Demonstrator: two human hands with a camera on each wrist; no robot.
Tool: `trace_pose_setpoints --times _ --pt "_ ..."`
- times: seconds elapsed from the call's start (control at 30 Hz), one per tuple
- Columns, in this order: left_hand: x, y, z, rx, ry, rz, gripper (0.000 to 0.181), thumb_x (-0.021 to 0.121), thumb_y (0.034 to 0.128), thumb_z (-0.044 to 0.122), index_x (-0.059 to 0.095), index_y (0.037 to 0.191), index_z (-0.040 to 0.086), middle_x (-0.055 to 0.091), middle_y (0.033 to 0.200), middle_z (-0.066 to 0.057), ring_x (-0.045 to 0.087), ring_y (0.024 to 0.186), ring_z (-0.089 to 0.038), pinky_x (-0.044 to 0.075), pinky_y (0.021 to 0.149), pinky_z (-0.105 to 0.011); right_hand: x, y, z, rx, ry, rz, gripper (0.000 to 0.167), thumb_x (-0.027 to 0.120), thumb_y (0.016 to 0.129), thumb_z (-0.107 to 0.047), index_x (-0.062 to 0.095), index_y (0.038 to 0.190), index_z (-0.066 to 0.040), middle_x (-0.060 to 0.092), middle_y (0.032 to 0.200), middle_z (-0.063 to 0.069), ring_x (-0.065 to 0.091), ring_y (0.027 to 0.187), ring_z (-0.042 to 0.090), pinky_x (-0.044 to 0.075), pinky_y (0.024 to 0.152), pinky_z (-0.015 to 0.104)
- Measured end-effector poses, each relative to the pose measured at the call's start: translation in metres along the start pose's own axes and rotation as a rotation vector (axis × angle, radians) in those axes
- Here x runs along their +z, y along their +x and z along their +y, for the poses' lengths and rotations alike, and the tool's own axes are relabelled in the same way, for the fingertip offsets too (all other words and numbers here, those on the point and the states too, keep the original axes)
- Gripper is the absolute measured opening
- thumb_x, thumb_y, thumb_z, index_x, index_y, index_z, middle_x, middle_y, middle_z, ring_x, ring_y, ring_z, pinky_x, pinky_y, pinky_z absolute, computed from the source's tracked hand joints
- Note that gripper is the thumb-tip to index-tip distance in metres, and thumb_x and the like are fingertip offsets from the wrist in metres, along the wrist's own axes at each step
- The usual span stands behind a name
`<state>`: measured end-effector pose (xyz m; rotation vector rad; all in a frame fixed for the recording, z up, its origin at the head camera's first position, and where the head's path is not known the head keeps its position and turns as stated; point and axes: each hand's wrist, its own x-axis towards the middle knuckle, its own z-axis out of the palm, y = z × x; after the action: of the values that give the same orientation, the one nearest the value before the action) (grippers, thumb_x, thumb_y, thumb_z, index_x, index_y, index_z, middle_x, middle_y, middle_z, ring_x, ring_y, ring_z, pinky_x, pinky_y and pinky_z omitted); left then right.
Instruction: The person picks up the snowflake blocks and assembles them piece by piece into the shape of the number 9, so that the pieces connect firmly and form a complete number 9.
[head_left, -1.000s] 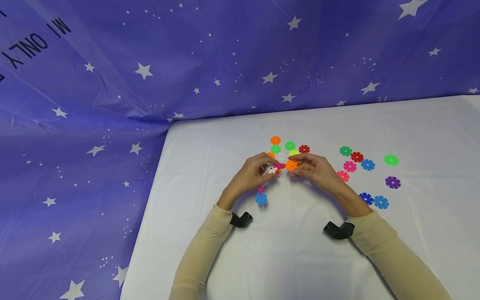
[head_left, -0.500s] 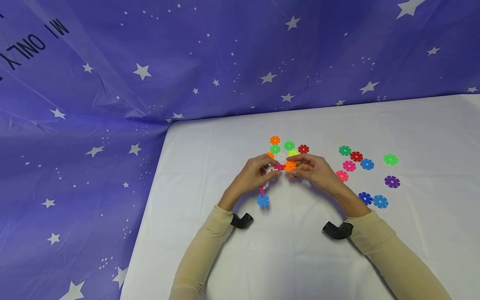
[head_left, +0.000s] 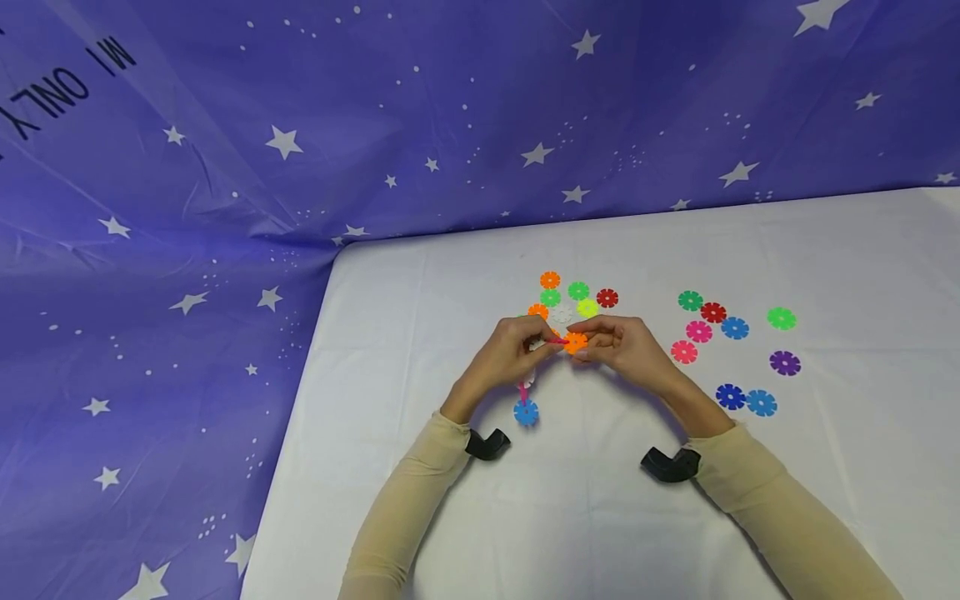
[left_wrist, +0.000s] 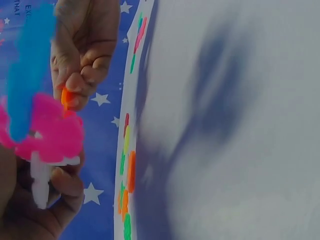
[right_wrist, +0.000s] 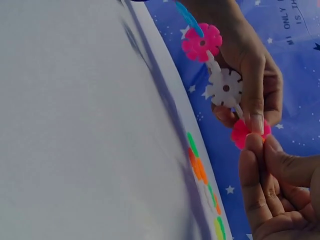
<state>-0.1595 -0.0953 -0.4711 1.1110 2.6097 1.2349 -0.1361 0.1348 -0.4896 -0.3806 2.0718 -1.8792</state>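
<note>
The left hand [head_left: 512, 352] pinches a pink disc [right_wrist: 240, 134] at the end of a chain [right_wrist: 219, 93]; the right hand [head_left: 628, 348] pinches an orange disc [head_left: 575, 343] just beside it, above the white table [head_left: 555, 508], though whether they interlock is hard to tell

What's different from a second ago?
The left hand and right hand moved slightly lower in the head view, drawing along the orange notched plastic disc and the linked blue notched plastic disc. Neither hand let go. The purple notched plastic disc and other loose discs stayed put.
</note>
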Motion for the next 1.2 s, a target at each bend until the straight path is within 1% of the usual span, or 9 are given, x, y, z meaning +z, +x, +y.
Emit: trace_pose_setpoints --times 0.13,0.27,0.37,0.47,0.6,0.77,0.9,1.0,1.2 --pt "0.0 0.0 0.0 -0.012 0.021 -0.016 0.005 0.071 0.0895 0.011 0.071 0.086 0.007 0.062 0.074 -0.001 0.044 0.063 -0.008 0.035 0.059 -0.018 0.003 0.0 0.0 0.0 0.017 0.007 0.034 0.07 0.088 -0.001 0.063 0.121 0.005 0.072 0.095 0.024 0.072 0.081 0.025 0.056 0.074 0.022" --pt "-0.003 0.0 0.0 -0.08 0.01 -0.037 0.006 0.072 0.0894 0.013 0.071 0.091 0.007 0.065 0.079 -0.002 0.043 0.064 -0.008 0.035 0.059 -0.018 0.005 0.001 -0.001 0.004 0.03 -0.009 0.037 0.069 0.089 -0.002 0.06 0.124 0.005 0.07 0.099 0.028 0.071 0.084 0.03 0.056 0.076 0.022" --pt "-0.007 -0.001 0.0 -0.128 -0.032 -0.068 0.016 0.07 0.0911 0.014 0.069 0.105 0.006 0.07 0.091 -0.003 0.045 0.065 -0.009 0.037 0.06 -0.019 0.006 0.003 -0.002 -0.003 0.011 -0.019 0.041 0.069 0.09 -0.005 0.057 0.128 0.004 0.068 0.099 0.027 0.07 0.085 0.032 0.056 0.077 0.023" --pt "-0.01 0.0 -0.001 -0.143 -0.062 -0.111 0.031 0.066 0.0938 0.014 0.062 0.123 0.006 0.072 0.103 -0.007 0.049 0.068 -0.011 0.04 0.062 -0.02 0.004 0.004 -0.001 -0.024 -0.037 -0.012 0.045 0.07 0.09 -0.008 0.055 0.131 0.001 0.065 0.101 0.023 0.07 0.083 0.027 0.057 0.075 0.025" --pt "-0.014 -0.001 -0.007 -0.162 -0.076 -0.152 0.042 0.063 0.0944 0.01 0.056 0.136 0.009 0.07 0.107 -0.007 0.054 0.077 -0.013 0.043 0.068 -0.022 -0.003 0.006 0.001 -0.057 -0.14 0.044 0.045 0.072 0.089 -0.009 0.055 0.129 0.001 0.062 0.099 0.017 0.066 0.075 0.025 0.055 0.066 0.025" --pt "-0.021 -0.004 -0.017 -0.203 -0.09 -0.16 0.044 0.066 0.0922 0.009 0.057 0.136 0.011 0.068 0.108 -0.005 0.055 0.085 -0.015 0.044 0.074 -0.025 -0.002 0.014 0.004 -0.06 -0.337 0.115 0.039 0.075 0.086 -0.013 0.062 0.121 0.0 0.064 0.088 0.01 0.057 0.066 0.021 0.046 0.058 0.021" --pt "-0.027 -0.008 -0.023 -0.225 -0.1 -0.183 0.046 0.069 0.0897 0.009 0.059 0.134 0.011 0.068 0.109 -0.007 0.057 0.085 -0.016 0.045 0.076 -0.025 0.009 0.027 0.007 -0.043 -0.462 0.076 0.035 0.077 0.085 -0.012 0.065 0.116 -0.004 0.063 0.084 0.005 0.052 0.067 0.017 0.042 0.06 0.022" --pt "-0.031 -0.01 -0.027 -0.253 -0.105 -0.194 0.047 0.072 0.0869 0.007 0.06 0.132 0.012 0.069 0.106 -0.008 0.057 0.083 -0.016 0.047 0.075 -0.023 0.02 0.035 0.006 -0.048 -0.547 0.038 0.034 0.077 0.084 -0.012 0.066 0.115 -0.003 0.062 0.082 0.005 0.05 0.069 0.018 0.042 0.064 0.026" --pt "-0.037 -0.01 -0.029 -0.255 -0.123 -0.192 0.047 0.073 0.0845 0.005 0.062 0.13 0.011 0.069 0.102 -0.008 0.06 0.082 -0.016 0.048 0.074 -0.022 0.033 0.042 0.004 -0.011 -0.766 0.059 0.03 0.079 0.083 -0.021 0.068 0.107 -0.008 0.056 0.086 0.004 0.05 0.076 0.019 0.039 0.065 0.031"
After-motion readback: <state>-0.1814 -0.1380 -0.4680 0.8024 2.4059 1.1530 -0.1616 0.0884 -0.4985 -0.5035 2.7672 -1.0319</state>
